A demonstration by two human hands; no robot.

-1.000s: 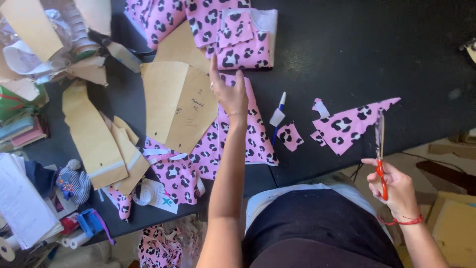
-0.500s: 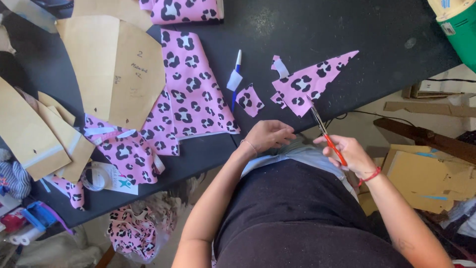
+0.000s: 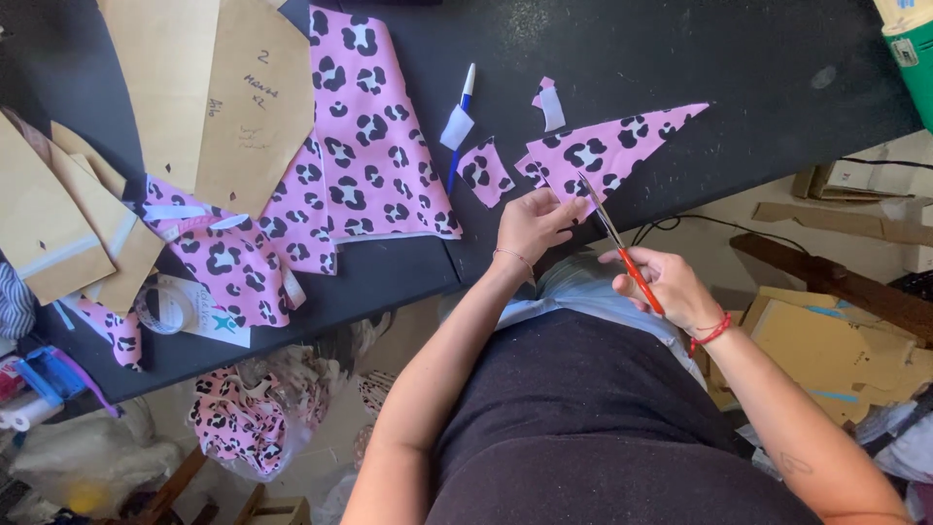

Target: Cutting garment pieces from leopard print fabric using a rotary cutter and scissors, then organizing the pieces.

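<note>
Since half a second ago, we see the left hand [image 3: 530, 226] risen from the table edge to the pink triangle.

We find the left hand's fingers [image 3: 556, 207] pressing on the near edge of the triangular piece of pink leopard-print fabric [image 3: 610, 148], which lies flat on the black table [image 3: 758, 78] near its front edge. We see the right hand [image 3: 666, 285] closed around the red handles of the scissors [image 3: 615, 236], blades pointing up onto the fabric. A small fabric scrap [image 3: 483, 172] and a blue pen [image 3: 459, 122] lie just to the left, beside brown paper patterns [image 3: 209, 92].
</note>
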